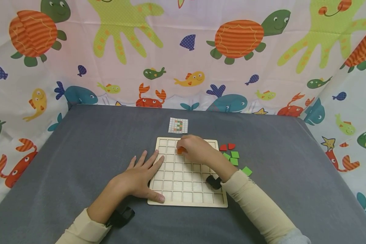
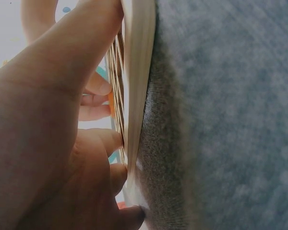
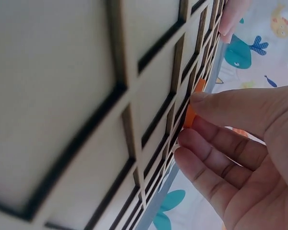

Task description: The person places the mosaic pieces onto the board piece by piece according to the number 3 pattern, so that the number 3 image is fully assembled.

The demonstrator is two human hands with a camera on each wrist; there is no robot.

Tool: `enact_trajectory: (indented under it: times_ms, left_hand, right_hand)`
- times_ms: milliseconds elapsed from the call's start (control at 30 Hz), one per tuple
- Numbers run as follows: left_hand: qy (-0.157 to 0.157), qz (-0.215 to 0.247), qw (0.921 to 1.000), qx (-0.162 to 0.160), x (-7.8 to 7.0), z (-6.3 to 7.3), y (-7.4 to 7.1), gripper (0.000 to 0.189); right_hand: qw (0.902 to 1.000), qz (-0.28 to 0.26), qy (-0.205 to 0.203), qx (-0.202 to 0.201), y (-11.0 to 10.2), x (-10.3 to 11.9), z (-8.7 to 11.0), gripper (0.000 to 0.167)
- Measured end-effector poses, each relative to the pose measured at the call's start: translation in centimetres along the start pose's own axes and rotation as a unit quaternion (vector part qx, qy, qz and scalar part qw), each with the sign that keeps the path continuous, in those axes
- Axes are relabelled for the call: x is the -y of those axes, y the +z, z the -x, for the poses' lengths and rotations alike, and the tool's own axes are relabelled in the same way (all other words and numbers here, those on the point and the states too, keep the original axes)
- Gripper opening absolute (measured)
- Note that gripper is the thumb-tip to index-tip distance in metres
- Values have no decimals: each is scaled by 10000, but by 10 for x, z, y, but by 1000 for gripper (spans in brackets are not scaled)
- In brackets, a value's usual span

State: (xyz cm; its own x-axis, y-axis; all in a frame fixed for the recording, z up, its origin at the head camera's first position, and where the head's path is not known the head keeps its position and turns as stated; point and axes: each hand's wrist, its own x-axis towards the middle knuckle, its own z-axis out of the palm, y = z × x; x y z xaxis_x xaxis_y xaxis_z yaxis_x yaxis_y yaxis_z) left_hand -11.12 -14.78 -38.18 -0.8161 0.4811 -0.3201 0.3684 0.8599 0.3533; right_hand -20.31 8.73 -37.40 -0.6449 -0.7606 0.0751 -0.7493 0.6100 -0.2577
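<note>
A pale wooden grid board (image 1: 177,186) lies on the grey cloth. My left hand (image 1: 136,179) rests along its left side, fingers spread and straight, thumb on the near left corner; the left wrist view shows the fingertips at the board's rim (image 2: 140,72). Over the far rows, my right hand (image 1: 198,149) pinches an orange tile (image 1: 180,151). In the right wrist view, the thumb lies against that orange tile (image 3: 189,118), which stands at the grid's ridges. Whether it is seated in a cell I cannot tell.
Beyond the board lies a small card (image 1: 178,125) printed with a coloured grid pattern. To the right are two red pieces (image 1: 231,146) and several green tiles (image 1: 234,161), partly beside the right forearm. A printed sea-animal curtain (image 1: 170,54) closes off the back and sides.
</note>
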Motion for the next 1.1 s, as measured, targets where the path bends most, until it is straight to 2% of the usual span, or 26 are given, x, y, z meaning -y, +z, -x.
enact_trajectory:
  times_ms: [467, 667, 867, 1033, 1100]
  left_hand:
    - [-14, 38, 10000, 48, -1, -2, 2, 130]
    - [-45, -51, 10000, 23, 1, -3, 3, 131]
    - [-59, -81, 9999, 30, 1, -3, 3, 131]
    - [-32, -48, 10000, 34, 0, -1, 1, 130]
    - [-22, -29, 10000, 49, 0, -2, 1, 130]
  right_hand:
    - [9987, -185, 428, 183, -2, 5, -6, 10]
    - [9988, -96, 412, 236, -5, 9, -5, 14]
    - [9984, 57, 414, 390, -7, 15, 1, 20]
    - [9982, -230, 395, 377, -11, 13, 11, 32]
    - [9976, -377, 438, 388, -14, 9, 18, 30]
